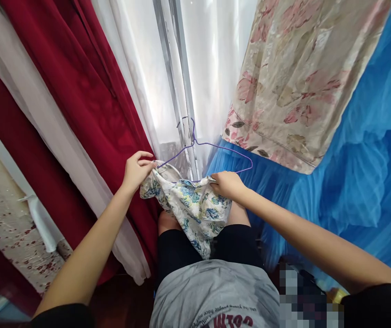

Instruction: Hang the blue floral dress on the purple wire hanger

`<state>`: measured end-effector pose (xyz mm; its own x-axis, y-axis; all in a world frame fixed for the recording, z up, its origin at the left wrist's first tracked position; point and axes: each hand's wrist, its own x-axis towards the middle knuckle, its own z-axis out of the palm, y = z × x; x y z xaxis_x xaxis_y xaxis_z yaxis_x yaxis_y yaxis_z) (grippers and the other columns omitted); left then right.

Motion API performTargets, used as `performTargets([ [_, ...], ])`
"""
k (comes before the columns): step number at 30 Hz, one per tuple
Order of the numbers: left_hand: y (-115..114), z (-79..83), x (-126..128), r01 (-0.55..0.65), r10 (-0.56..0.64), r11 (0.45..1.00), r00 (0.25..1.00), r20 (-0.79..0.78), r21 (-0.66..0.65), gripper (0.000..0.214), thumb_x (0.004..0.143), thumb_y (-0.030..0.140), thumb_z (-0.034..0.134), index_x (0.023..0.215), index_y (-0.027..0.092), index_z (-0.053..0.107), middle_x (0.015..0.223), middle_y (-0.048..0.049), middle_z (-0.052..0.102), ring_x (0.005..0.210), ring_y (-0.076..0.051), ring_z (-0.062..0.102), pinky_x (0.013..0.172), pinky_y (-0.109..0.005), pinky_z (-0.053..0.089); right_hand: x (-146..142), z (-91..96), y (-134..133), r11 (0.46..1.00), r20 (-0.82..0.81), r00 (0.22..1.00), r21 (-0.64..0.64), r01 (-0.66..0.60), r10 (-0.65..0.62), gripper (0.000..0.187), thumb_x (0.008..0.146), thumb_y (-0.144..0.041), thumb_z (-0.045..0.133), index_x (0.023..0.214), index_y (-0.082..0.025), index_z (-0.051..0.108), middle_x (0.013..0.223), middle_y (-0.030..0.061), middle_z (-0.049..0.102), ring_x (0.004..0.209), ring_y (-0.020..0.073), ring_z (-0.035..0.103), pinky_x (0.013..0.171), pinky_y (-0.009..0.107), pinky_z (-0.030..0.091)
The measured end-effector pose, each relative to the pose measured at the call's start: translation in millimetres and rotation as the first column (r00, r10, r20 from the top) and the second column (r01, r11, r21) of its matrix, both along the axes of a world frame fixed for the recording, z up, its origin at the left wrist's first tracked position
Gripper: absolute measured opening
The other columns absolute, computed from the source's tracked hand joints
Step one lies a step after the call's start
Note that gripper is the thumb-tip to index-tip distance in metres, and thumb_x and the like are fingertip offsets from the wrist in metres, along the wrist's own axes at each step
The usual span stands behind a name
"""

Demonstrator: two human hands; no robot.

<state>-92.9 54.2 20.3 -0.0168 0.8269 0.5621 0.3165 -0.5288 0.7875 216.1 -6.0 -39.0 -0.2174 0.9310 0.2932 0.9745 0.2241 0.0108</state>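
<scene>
A white garment with blue and yellow floral print hangs over my lap, between both hands. One end of a purple wire hanger goes into the garment's left shoulder, while the other end sticks out bare beyond the right side. My left hand pinches the garment's left shoulder edge near the hanger's tip. With fingers curled, my right hand grips the garment's right upper edge, just below the bare hanger end. The hanger's hook points up and away from me, in front of the grey metal poles.
Grey poles stand before white sheer curtains. Dark red drapes hang at left. To the right are a beige floral cloth and blue tulle. Dark floor shows at lower left.
</scene>
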Motion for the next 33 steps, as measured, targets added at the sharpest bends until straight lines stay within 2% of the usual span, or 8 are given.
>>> performTargets([
  [4, 19.3, 5.3, 32.0, 0.101, -0.04, 0.989, 0.879, 0.474, -0.104, 0.028, 0.068, 0.017, 0.078, 0.089, 0.019, 0.06, 0.068, 0.0012, 0.063, 0.057, -0.013, 0.059, 0.055, -0.022, 0.046, -1.6, -1.6, 0.6, 1.0, 0.018, 1.0, 0.005, -0.013, 0.013, 0.026, 0.092, -0.032, 0.053, 0.1, -0.017, 0.074, 0.099, 0.0148, 0.078, 0.091, 0.0314, 0.074, 0.068, 0.033, 0.044],
  [7, 25.6, 11.1, 57.0, 0.181, -0.115, 0.98, 0.851, 0.513, -0.081, 0.025, 0.069, 0.01, 0.069, 0.09, 0.019, 0.058, 0.071, 0.001, 0.062, 0.062, -0.014, 0.061, 0.062, -0.024, 0.05, -2.2, -2.5, -1.1, 0.999, 0.027, 0.999, 0.001, -0.033, 0.032, 0.025, 0.092, -0.03, 0.053, 0.101, -0.018, 0.073, 0.099, 0.0147, 0.078, 0.09, 0.0302, 0.074, 0.07, 0.032, 0.044],
  [11, 26.7, 10.5, 67.8, 0.089, -0.103, 0.976, 0.993, 0.063, 0.197, 0.029, 0.07, 0.006, 0.06, 0.095, 0.019, 0.064, 0.09, -0.0034, 0.068, 0.086, -0.019, 0.065, 0.08, -0.028, 0.051, -2.7, -1.8, -3.7, 0.998, 0.014, 0.998, 0.006, -0.057, 0.057, 0.023, 0.091, -0.027, 0.054, 0.101, -0.018, 0.073, 0.1, 0.0146, 0.078, 0.09, 0.0288, 0.073, 0.07, 0.031, 0.043],
  [15, 25.7, -4.8, 57.2, 0.065, 0.01, 0.978, 0.936, -0.351, 0.2, 0.031, 0.087, 0.019, 0.055, 0.117, 0.021, 0.064, 0.097, -0.0032, 0.071, 0.092, -0.021, 0.065, 0.084, -0.031, 0.047, 3.3, -0.1, -3.2, 0.998, -0.055, 0.996, -0.003, -0.063, 0.063, 0.021, 0.089, -0.026, 0.056, 0.097, -0.018, 0.074, 0.095, 0.0137, 0.078, 0.088, 0.0287, 0.073, 0.068, 0.031, 0.041],
  [20, 22.3, -31.2, 38.6, 0.05, 0.109, 0.958, 0.85, -0.515, 0.284, 0.038, 0.101, 0.047, 0.044, 0.101, 0.019, 0.07, 0.089, -0.0035, 0.07, 0.084, -0.02, 0.063, 0.078, -0.027, 0.042, 28.6, -9.0, -4.9, 0.98, -0.36, 0.921, 0.178, -0.09, 0.15, 0.036, 0.091, -0.029, 0.053, 0.122, -0.021, 0.07, 0.096, 0.0091, 0.078, 0.089, 0.0274, 0.072, 0.071, 0.03, 0.044],
  [25, 17.2, -49.1, 23.8, -0.16, 0.332, 0.921, 0.798, -0.503, 0.355, 0.044, 0.102, 0.053, 0.044, 0.093, 0.021, 0.072, 0.073, -0.0028, 0.064, 0.068, -0.018, 0.056, 0.064, -0.027, 0.031, 75.8, -19.1, 3.6, 0.874, -0.589, 0.789, 0.461, 0.152, 0.174, 0.071, 0.087, -0.033, 0.057, 0.154, -0.016, 0.041, 0.084, 0.0058, 0.074, 0.071, 0.0257, 0.067, 0.068, 0.033, 0.047],
  [29, 13.9, -48.1, 20.1, -0.209, 0.379, 0.907, 0.782, -0.494, 0.365, 0.046, 0.101, 0.055, 0.046, 0.084, 0.02, 0.071, 0.066, -0.002, 0.058, 0.063, -0.016, 0.049, 0.061, -0.028, 0.026, 113.5, 0.8, 19.7, 0.881, -0.572, 0.801, 0.455, 0.128, 0.179, 0.039, 0.082, -0.034, 0.06, 0.113, -0.015, 0.074, 0.088, 0.0085, 0.075, 0.079, 0.027, 0.067, 0.072, 0.035, 0.049],
  [33, 23.4, -41.1, 9.8, -0.183, 0.302, 0.933, 0.865, -0.401, 0.309, 0.045, 0.097, 0.056, 0.051, 0.082, 0.018, 0.071, 0.069, -0.0008, 0.059, 0.067, -0.015, 0.05, 0.063, -0.026, 0.031, 132.7, 33.7, 14.9, 0.964, -0.681, 0.69, 0.246, -0.101, 0.245, 0.032, 0.074, -0.045, 0.074, 0.074, -0.013, 0.072, 0.066, 0.0042, 0.067, 0.069, 0.024, 0.064, 0.066, 0.032, 0.049],
])
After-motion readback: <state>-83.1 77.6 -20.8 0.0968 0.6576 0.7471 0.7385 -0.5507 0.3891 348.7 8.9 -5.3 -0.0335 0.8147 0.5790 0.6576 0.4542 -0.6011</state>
